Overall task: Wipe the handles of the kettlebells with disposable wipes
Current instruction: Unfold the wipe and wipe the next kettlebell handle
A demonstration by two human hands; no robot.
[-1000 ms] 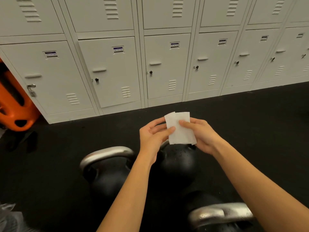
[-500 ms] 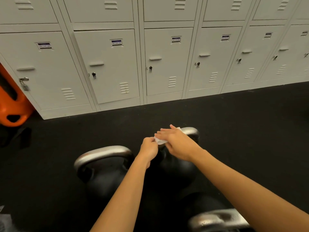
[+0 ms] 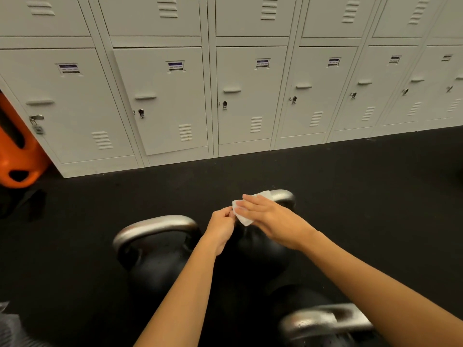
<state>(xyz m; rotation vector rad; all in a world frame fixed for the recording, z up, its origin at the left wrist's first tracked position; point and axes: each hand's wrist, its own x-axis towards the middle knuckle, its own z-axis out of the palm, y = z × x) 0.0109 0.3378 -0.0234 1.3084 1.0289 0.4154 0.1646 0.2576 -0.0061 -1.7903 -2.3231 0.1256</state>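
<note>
Three black kettlebells with silver handles stand on the dark floor. The middle kettlebell (image 3: 263, 249) has its handle (image 3: 284, 196) partly under a white wipe (image 3: 244, 217). My right hand (image 3: 270, 216) lies flat on the wipe with straight fingers, pressing it onto that handle. My left hand (image 3: 221, 226) pinches the wipe's left corner. The left kettlebell (image 3: 155, 266) shows a bare handle (image 3: 152, 227). The near right kettlebell's handle (image 3: 325, 319) sits at the bottom edge, partly behind my right forearm.
A row of white lockers (image 3: 245, 96) runs along the far side of the black rubber floor (image 3: 363, 186). An orange object (image 3: 17, 156) leans at the far left. Something grey and crinkled (image 3: 10, 329) shows at the bottom left corner.
Both hands came down from chest height with the wipe held up. The wipe now lies on the middle kettlebell's handle, with my right hand spread flat over it.
</note>
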